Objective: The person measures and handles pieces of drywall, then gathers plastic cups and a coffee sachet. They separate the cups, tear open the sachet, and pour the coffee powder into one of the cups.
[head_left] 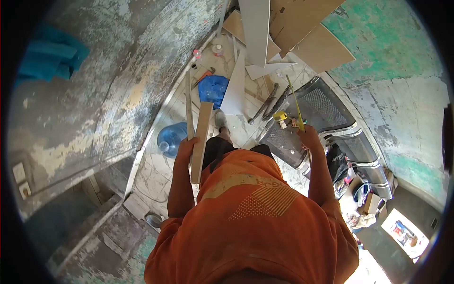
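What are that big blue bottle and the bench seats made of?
The big bottle seems to be smooth plastic: it is see-through blue and glossy. The bench seats look like metal, probably painted dark, with perforated sheets and shiny edge bars.

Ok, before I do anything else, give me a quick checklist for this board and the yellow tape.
1. Narrow board gripped: ok, in your left hand.
2. Yellow tape in your right hand: ok, with a length sticking out ahead of the hand.
3. Tape laid against the board: not ok, they are well apart.
4. Tape numbers readable: cannot tell, too small from here.
5. Floor around your feet clear: not ok, the blue jug and blue plastic are close by.
6. Both feet placed safely: cannot tell, only one shoe shows.
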Available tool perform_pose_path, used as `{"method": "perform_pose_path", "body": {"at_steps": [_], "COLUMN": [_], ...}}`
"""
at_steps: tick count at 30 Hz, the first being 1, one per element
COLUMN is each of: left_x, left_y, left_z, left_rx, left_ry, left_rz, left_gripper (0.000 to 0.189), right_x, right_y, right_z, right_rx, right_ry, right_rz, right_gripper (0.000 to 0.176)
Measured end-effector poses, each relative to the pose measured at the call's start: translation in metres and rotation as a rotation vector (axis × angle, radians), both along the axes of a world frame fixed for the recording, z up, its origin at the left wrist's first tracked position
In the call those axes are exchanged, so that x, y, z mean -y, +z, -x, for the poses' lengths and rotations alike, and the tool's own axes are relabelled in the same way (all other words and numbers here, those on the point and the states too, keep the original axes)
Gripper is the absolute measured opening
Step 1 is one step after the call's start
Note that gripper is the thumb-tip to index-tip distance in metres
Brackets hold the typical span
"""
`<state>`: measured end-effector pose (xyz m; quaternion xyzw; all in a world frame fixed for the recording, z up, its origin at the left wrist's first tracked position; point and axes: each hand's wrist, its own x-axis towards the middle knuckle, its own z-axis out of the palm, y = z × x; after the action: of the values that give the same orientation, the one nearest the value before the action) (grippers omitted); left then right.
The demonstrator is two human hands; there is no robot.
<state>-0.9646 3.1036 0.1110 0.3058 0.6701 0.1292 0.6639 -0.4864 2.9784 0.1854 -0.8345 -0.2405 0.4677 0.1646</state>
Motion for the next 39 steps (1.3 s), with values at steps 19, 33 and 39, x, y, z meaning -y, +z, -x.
{"method": "perform_pose_path", "body": {"at_steps": [19, 33, 39], "left_x": [-0.169, -0.246, -0.274], "left_y": [-0.009, 0.014, 0.039], "left_z": [0.007, -0.100, -0.156], "left_rx": [-0.030, -0.199, -0.236], "left_ry": [-0.225, -0.267, -0.297], "left_rz": [0.075, 0.052, 0.026], "left_gripper": [0.043, 0.045, 0.039], "right_x": [-0.105, -0.160, -0.189], "right_y": [0.043, 0.137, 0.041], "right_z": [-0.090, -0.301, -0.400], "right_rx": [0.414, 0.805, 0.777], "right_ry": [-0.136, 0.498, 0.488], "right_rz": [-0.176, 0.378, 0.582], "right_gripper": [0.022, 0.026, 0.019]}}
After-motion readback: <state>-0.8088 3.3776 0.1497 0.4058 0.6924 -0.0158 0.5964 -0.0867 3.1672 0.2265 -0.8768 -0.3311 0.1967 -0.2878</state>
